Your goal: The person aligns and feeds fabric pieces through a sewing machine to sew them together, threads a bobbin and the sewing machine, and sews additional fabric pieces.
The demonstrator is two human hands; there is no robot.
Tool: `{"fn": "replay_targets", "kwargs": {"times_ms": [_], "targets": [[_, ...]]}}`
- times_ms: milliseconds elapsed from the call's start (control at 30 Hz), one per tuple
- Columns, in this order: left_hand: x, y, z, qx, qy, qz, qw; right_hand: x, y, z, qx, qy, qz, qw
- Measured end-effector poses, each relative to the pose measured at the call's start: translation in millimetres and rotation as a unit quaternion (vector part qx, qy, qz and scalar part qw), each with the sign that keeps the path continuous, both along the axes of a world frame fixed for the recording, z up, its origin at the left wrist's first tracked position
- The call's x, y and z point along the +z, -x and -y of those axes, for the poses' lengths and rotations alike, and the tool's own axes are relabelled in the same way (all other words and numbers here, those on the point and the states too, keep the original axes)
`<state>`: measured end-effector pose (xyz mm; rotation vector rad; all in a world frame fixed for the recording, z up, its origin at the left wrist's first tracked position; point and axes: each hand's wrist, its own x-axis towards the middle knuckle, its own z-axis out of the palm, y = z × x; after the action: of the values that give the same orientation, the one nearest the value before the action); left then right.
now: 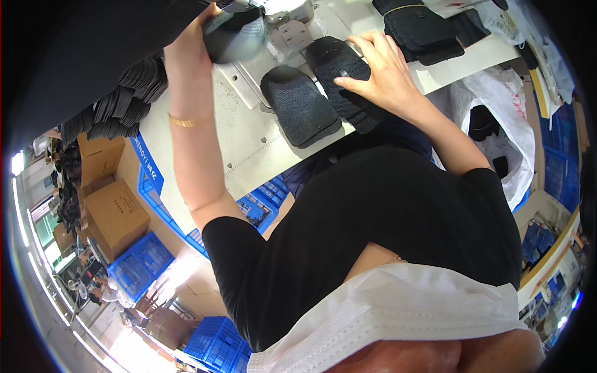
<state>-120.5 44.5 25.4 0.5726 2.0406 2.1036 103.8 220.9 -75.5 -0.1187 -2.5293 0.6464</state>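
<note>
We see a pale bench (pixel 249 133) running across the upper part of the view, with the base of a sewing machine (pixel 289 12) at its far edge. Beside the bench, blue crates (pixel 140 264) and cardboard boxes (pixel 115 214) stand on the floor, and a white bag (pixel 507 118) hangs at the right. A stack of dark fabric pieces (pixel 121 105) lies on the bench's left end, and another dark pile (pixel 423 28) sits at the far right. Two black shoe uppers lie side by side in the middle: the left upper (pixel 300 105) lies free, touching its neighbour. Our right hand (pixel 382 68) rests flat and spread on the right upper (pixel 336 62), fingers pressing it down, gripping nothing. Our left hand (pixel 196 40) is closed around a grey fabric piece (pixel 239 37) beside the machine. A gold bracelet (pixel 181 122) circles the left forearm.
</note>
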Motion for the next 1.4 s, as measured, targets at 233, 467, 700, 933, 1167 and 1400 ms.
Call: {"fn": "replay_targets", "kwargs": {"times_ms": [233,467,700,933,1167,1400], "targets": [[-52,85,47,0.080,0.453,-0.483,0.745,-32,1,7,-0.001,0.040,0.024,0.999],[-97,-124,50,-0.032,0.417,-0.318,0.851,-35,0,13,-0.039,-0.023,-0.087,0.995],[-99,-133,48,0.019,0.227,-0.296,0.928,-19,11,5,0.036,0.045,-0.215,0.975],[-41,-121,51,-0.017,-0.122,0.130,0.984,-3,8,0,0.023,0.181,-0.061,0.981],[-38,-121,62,-0.054,-0.173,0.272,0.945,13,5,-7,0.009,0.170,-0.201,0.965],[-23,-142,29,-0.064,-0.194,0.183,0.962,41,19,30,0.179,0.407,-0.048,0.894]]}}
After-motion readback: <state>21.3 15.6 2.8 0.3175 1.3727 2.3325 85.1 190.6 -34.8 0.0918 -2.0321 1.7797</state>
